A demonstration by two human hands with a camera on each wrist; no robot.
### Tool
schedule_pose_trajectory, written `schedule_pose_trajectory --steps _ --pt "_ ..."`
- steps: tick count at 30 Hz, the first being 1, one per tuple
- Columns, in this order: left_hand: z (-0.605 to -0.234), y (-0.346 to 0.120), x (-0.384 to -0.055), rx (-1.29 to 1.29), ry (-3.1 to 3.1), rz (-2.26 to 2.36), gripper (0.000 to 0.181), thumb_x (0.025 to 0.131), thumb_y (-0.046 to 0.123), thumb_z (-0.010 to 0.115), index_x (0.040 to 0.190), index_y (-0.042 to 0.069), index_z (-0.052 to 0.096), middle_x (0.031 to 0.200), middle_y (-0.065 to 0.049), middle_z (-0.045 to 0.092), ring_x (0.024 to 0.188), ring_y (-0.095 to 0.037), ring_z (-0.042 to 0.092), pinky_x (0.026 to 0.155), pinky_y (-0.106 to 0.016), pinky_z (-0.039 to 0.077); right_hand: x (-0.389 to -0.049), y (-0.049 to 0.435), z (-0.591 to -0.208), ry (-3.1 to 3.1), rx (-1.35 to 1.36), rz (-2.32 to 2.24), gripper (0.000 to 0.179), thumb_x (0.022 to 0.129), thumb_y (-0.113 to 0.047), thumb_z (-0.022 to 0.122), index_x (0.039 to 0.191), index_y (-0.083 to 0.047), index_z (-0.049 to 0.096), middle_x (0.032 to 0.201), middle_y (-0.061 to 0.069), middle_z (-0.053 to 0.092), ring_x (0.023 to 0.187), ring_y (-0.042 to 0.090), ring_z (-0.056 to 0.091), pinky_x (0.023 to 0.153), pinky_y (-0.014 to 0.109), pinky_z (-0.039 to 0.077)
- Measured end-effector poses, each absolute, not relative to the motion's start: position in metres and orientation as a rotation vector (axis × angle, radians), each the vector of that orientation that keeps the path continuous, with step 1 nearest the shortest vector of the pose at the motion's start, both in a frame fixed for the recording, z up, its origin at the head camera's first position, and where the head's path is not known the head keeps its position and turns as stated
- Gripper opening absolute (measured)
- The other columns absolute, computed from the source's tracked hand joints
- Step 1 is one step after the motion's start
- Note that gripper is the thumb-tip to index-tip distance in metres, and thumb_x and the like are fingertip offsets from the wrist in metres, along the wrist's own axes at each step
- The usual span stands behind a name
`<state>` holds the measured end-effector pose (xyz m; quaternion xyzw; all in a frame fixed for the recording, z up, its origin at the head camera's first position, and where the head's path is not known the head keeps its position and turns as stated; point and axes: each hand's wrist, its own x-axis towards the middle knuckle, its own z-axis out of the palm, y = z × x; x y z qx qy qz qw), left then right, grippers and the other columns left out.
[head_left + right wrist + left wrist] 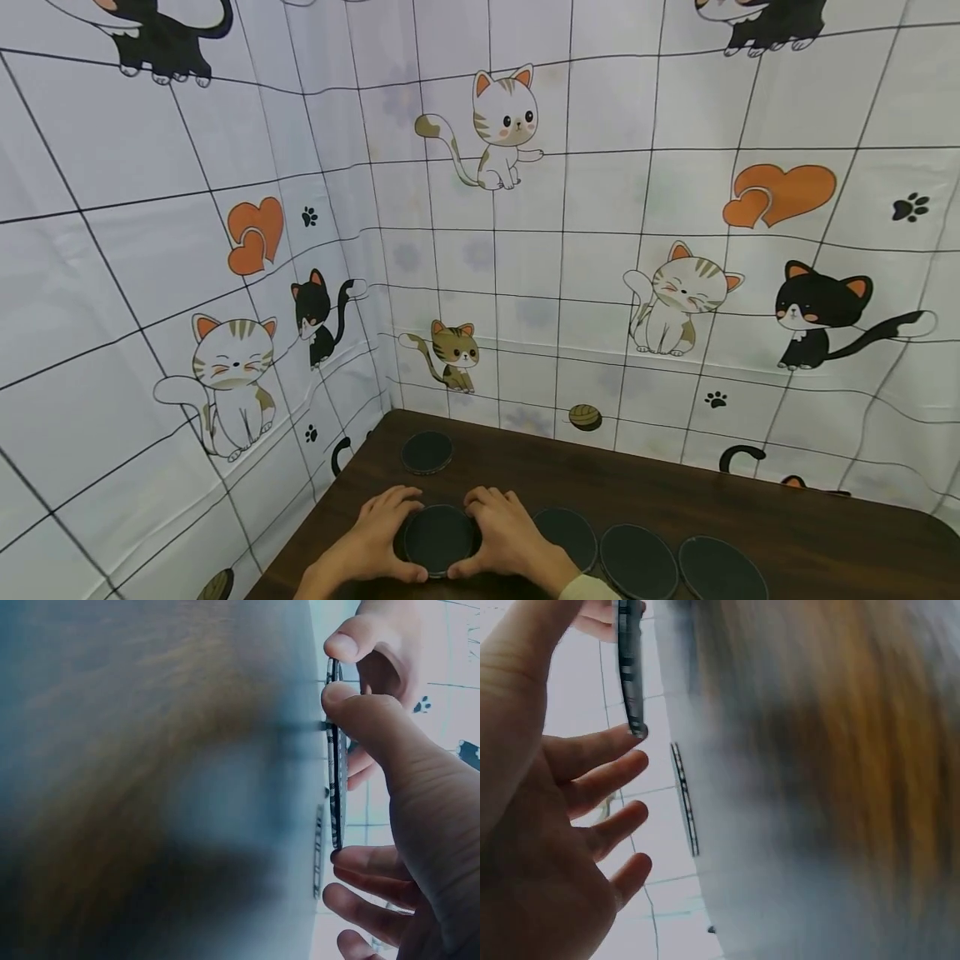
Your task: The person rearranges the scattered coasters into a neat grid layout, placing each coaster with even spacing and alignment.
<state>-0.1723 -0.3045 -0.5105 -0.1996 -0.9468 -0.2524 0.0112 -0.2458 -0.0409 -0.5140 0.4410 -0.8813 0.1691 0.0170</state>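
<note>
A dark round coaster-like disc (440, 540) is between both hands near the table's front left part. My left hand (371, 540) grips its left rim, with the thumb at the near side and the fingers at the far side. The right hand (513, 537) holds the opposite rim in the same way. Seen edge-on in the right wrist view, the disc (335, 780) has a black-and-white patterned rim and appears raised off the blurred tabletop. In the left wrist view the index fingertip meets the disc (630, 671), while the other fingers extend apart from it.
Another dark disc (427, 452) lies behind the hands at the table's far left corner. To the right sit three more in a row: a disc (567, 533) beside the right hand, a middle disc (639, 562) and an outer disc (723, 571). Cat-printed sheeting (525, 267) borders the brown table (675, 500).
</note>
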Motion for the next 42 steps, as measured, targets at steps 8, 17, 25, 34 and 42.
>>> schedule_pose_trajectory --steps 8,17,25,34,42 --pt "-0.503 -0.274 -0.171 -0.7 -2.837 -0.76 0.083 0.08 0.064 0.079 0.137 0.008 0.059 0.146 -0.011 0.048 0.134 -0.035 0.042 0.103 -0.07 0.028 -0.236 0.001 -0.5 -2.665 1.327 0.611 0.08 0.073 -0.08 0.072 0.121 -0.016 0.071 0.132 -0.004 0.056 0.115 0.016 0.053 0.093 0.049 0.045" --pt "-0.489 -0.22 -0.175 -0.856 -2.789 -0.685 0.082 0.081 0.068 0.075 0.139 0.013 0.058 0.144 -0.001 0.049 0.133 -0.025 0.045 0.107 -0.063 0.03 -0.217 0.067 -0.488 -2.647 1.225 0.728 0.079 0.074 -0.079 0.072 0.121 -0.015 0.071 0.133 -0.001 0.057 0.115 0.019 0.054 0.093 0.053 0.044" --pt "-0.492 -0.176 -0.176 -0.975 -2.777 -0.641 0.083 0.079 0.074 0.071 0.138 0.017 0.058 0.142 0.004 0.049 0.129 -0.019 0.047 0.109 -0.058 0.032 -0.199 0.118 -0.491 -2.653 1.18 0.806 0.076 0.076 -0.075 0.074 0.122 -0.015 0.07 0.134 -0.001 0.055 0.115 0.021 0.055 0.089 0.05 0.045" --pt "-0.502 -0.125 -0.18 -1.202 -2.665 -0.413 0.074 0.082 0.07 0.073 0.129 0.014 0.06 0.138 -0.001 0.05 0.133 -0.021 0.045 0.111 -0.05 0.033 -0.184 0.174 -0.495 -2.715 1.164 0.765 0.069 0.079 -0.066 0.078 0.122 -0.013 0.069 0.131 0.003 0.055 0.114 0.025 0.054 0.09 0.051 0.046" --pt "-0.508 -0.096 -0.174 -1.242 -2.692 -0.136 0.074 0.081 0.074 0.07 0.127 0.016 0.063 0.138 0.002 0.047 0.138 -0.024 0.039 0.116 -0.048 0.027 -0.178 0.204 -0.507 -2.678 1.23 0.69 0.07 0.077 -0.068 0.077 0.121 -0.014 0.07 0.131 0.005 0.055 0.112 0.024 0.055 0.087 0.05 0.049"
